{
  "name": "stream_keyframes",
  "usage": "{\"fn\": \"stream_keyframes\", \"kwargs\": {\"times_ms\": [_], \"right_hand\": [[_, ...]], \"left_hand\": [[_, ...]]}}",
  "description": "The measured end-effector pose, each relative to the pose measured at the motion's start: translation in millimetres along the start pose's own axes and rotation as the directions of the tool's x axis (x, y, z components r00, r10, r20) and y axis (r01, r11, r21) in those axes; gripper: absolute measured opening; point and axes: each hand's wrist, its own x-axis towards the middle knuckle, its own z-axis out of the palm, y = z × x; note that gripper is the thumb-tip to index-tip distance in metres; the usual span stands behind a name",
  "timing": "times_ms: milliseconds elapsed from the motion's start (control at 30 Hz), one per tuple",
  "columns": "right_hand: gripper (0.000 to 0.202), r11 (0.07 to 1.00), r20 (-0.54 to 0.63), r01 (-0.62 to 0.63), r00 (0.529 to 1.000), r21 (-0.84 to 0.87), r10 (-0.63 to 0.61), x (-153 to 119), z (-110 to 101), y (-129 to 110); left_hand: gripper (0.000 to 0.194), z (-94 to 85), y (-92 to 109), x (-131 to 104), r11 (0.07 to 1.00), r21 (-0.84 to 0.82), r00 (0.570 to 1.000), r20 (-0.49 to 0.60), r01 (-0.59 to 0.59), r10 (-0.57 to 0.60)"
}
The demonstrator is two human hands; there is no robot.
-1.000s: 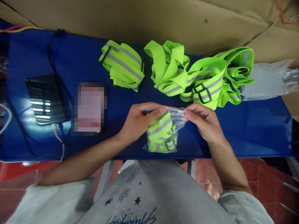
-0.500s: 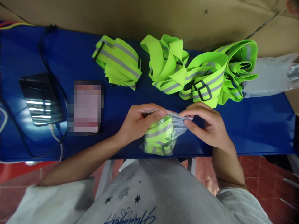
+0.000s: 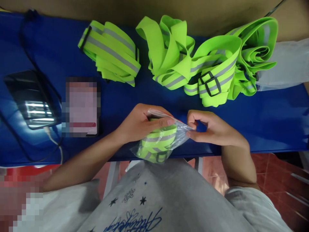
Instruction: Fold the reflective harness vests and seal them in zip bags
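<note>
A clear plastic zip bag hangs over the table's front edge between my hands. Inside it lies a folded neon-yellow reflective strap with grey stripes and a dark buckle. My left hand grips the bag's top left, thumb across the front and fingers hidden behind. At the bag's upper right corner, my right hand pinches the edge between thumb and fingertips. A thin red line runs along the bag's top.
Behind my hands lie a folded reflective strap and several loose ones, one with a black buckle. Clear plastic bags sit at the right. A dark phone with a cable and a blurred-screen device rest on the blue table.
My right hand has slid to the bag's corner, its fingers now more curled. The bag has tilted slightly, its lower end shifting left. The camera view has moved a little closer.
</note>
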Motion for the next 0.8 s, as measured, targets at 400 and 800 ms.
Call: {"fn": "stream_keyframes", "kwargs": {"times_ms": [400,800], "right_hand": [[0.024,0.978,-0.257,-0.124,0.952,0.166,0.165,-4,0,8],[0.015,0.991,-0.351,-0.047,0.932,0.125,0.088,-6,2,10]], "left_hand": [[0.024,-7.2,-4,-1,0.998,-0.044,0.977,-0.211,-0.052,0.042],[0.044,0.0,-21,0,0.98,-0.2,0.976,-0.209,0.012,-0.054]]}}
